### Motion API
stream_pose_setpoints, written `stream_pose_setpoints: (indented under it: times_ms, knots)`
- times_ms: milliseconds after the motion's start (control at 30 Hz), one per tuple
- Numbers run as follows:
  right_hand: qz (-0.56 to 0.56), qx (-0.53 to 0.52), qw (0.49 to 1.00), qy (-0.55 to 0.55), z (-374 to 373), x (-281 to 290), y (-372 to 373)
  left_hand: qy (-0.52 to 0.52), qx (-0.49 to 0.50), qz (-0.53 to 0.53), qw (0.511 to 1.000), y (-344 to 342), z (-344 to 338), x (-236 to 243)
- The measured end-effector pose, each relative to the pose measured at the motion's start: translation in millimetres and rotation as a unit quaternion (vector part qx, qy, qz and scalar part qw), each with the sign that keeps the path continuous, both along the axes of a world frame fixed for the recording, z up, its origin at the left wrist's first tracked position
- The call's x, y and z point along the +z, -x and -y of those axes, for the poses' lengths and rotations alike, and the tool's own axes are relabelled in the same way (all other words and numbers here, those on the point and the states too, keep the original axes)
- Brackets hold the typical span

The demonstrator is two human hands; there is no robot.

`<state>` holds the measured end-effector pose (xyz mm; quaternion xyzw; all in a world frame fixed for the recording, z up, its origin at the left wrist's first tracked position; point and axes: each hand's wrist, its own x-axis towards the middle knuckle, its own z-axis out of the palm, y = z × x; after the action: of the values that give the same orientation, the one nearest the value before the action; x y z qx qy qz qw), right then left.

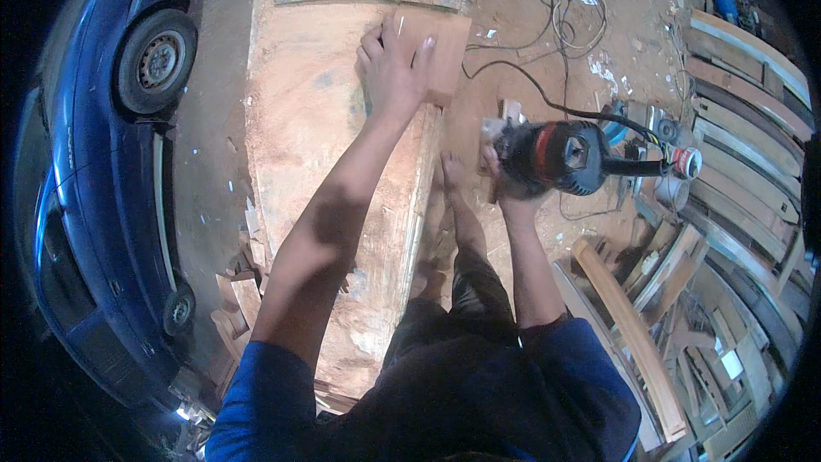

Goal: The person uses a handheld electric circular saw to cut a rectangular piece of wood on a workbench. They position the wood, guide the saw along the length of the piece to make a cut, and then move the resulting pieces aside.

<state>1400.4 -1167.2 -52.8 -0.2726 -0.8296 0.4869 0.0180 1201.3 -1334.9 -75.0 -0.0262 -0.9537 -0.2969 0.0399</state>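
My left hand (395, 73) grips the left side of a flat reddish wooden block (449, 56), its thumb lying on the top face. That block rests at the right edge of a long wooden workbench (299, 137) dusted with sawdust. To the right of the bench, my right hand (516, 188) is wrapped round a corded power tool (560, 156) with a black body and a red band. The tool is held in the air, apart from the block, and hides part of my fingers. A black cable (547, 103) runs near it.
A blue car (94, 162) stands left of the bench. Stacked boards (744, 137) and a long curved wooden piece (629, 334) lie on the right. Coiled cords (564, 13) are on the ground ahead. Wood offcuts (248, 299) sit beside the bench's left edge.
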Motion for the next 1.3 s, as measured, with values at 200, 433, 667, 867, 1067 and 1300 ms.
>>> stream_pose_setpoints:
  times_ms: [200,433,667,867,1067,1300]
  knots:
    - [-0.077,0.060,0.989,0.108,45,-30,44,-0.012,0.021,-0.010,1.000,20,-9,4]
    - [-0.143,0.010,0.985,0.092,78,-48,67,-0.046,0.058,-0.011,0.997,30,-6,-2]
    - [-0.162,-0.002,0.987,0.004,66,-44,60,-0.087,0.060,-0.011,0.994,31,-5,-3]
    - [-0.180,-0.021,0.983,-0.015,64,-46,75,-0.075,0.067,-0.024,0.995,30,-6,-5]
    - [-0.200,-0.035,0.979,-0.026,63,-47,91,-0.044,0.052,-0.066,0.995,32,-5,-8]
    - [-0.225,-0.048,0.972,-0.035,61,-49,112,-0.051,0.061,-0.050,0.996,32,-5,-10]
